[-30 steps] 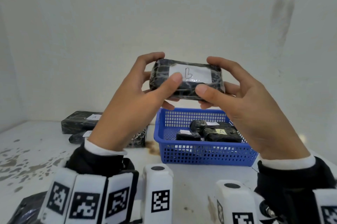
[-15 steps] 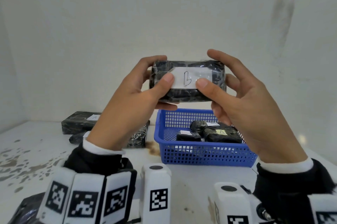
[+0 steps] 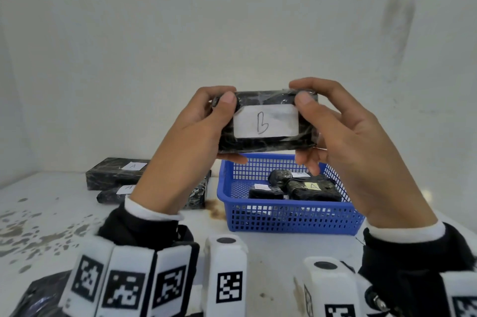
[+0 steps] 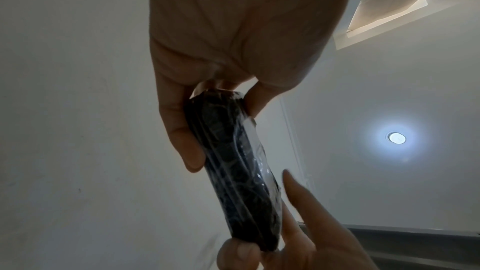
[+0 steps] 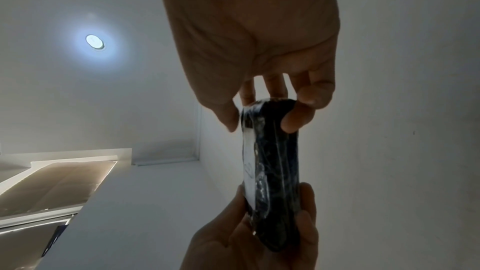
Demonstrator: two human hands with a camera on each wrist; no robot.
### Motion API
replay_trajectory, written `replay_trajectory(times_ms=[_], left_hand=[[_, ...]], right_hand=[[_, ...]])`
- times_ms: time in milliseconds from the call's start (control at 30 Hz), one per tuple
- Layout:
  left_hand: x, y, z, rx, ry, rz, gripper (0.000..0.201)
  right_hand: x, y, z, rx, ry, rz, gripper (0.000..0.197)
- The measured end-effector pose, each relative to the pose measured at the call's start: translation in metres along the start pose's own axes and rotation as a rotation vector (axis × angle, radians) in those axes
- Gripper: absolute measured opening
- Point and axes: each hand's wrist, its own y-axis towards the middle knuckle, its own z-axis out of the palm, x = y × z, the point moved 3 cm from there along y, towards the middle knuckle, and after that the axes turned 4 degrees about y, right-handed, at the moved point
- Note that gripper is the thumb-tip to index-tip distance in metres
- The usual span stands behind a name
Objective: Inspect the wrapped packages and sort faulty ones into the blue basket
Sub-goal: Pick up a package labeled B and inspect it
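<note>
Package B (image 3: 265, 120), a black block in clear wrap, is being held up in mid-air above the blue basket (image 3: 289, 216), its white label (image 3: 265, 121) with the handwritten "B" facing me. I am gripping its 9 o'clock end with my left hand (image 3: 185, 146), thumb on the front face near the top corner and fingers curled behind. My right hand (image 3: 361, 151) is clamping the 3 o'clock end in the same manner, thumb in front and fingers wrapped around the back and underside. In the left wrist view the package (image 4: 233, 171) is showing edge-on, with my left hand (image 4: 233, 28) pinching its near end. In the right wrist view the package (image 5: 272, 171) is likewise running edge-on between my right hand (image 5: 259, 28) and the other hand's fingers.

Inside the basket, three smaller wrapped packages (image 3: 299, 186) are lying together, one with a yellow label (image 3: 312, 185). At 9 o'clock from the basket, more wrapped packages (image 3: 116, 174) are sitting on the stained white table (image 3: 38, 226), partly hidden behind my left wrist.
</note>
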Motion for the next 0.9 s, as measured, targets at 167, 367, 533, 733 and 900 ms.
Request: replay_trajectory(times_ms=[167, 367, 533, 733, 900], left_hand=[[0.0005, -0.0003, 0.0038, 0.020, 0.062, 0.000, 0.022], [0.0012, -0.0012, 0.0055, -0.002, 0.130, 0.012, 0.018], [0.0019, -0.0009, 0.0028, -0.033, 0.130, 0.022, 0.023], [0.0026, -0.0009, 0.0020, -0.036, 0.091, -0.006, 0.026], [0.0027, -0.0004, 0.0017, -0.028, 0.071, -0.031, 0.020]], right_hand=[[0.0011, -0.0004, 0.0016, -0.049, -0.031, -0.005, 0.008], [0.0016, -0.0009, 0.0022, -0.030, -0.064, -0.022, 0.013], [0.0014, -0.0027, 0.0054, 0.055, -0.022, -0.014, 0.036], [0.0005, -0.0029, 0.0068, 0.060, -0.018, -0.028, 0.038], [0.0001, -0.0015, 0.0062, 0.049, 0.012, -0.025, 0.025]])
